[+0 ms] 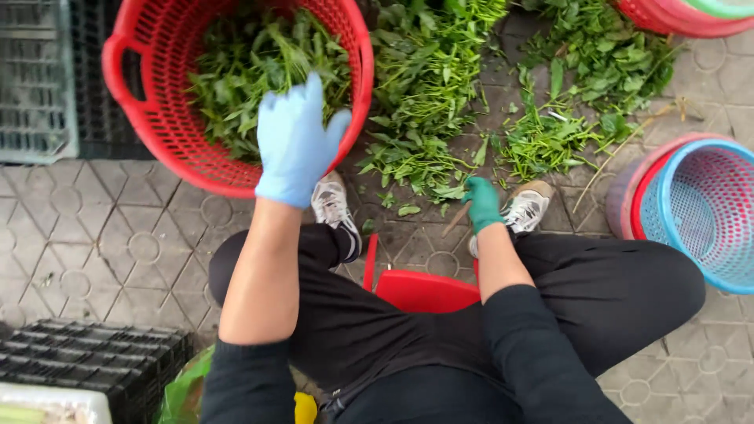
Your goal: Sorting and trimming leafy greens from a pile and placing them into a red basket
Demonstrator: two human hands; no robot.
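- Left hand (297, 141), in a pale blue glove, is raised over the near rim of the round red plastic lattice basket (161, 126); fingers are spread open and flat, gripping nothing visible.
- The basket stands on the paved floor (102, 235), ahead and left of the person, filled with loose green leafy stems (243, 71).
- Right hand (482, 202), in a dark green glove, is lowered to the floor between the two grey sports shoes (525, 208); whether it has hold of anything cannot be told.
- A scattered heap of cut green leaves (440, 118) lies on the paving just beyond that hand.
- A blue mesh basket nested in red ones (699, 212) stands at right.
- Person sits on a red plastic stool (420, 290).
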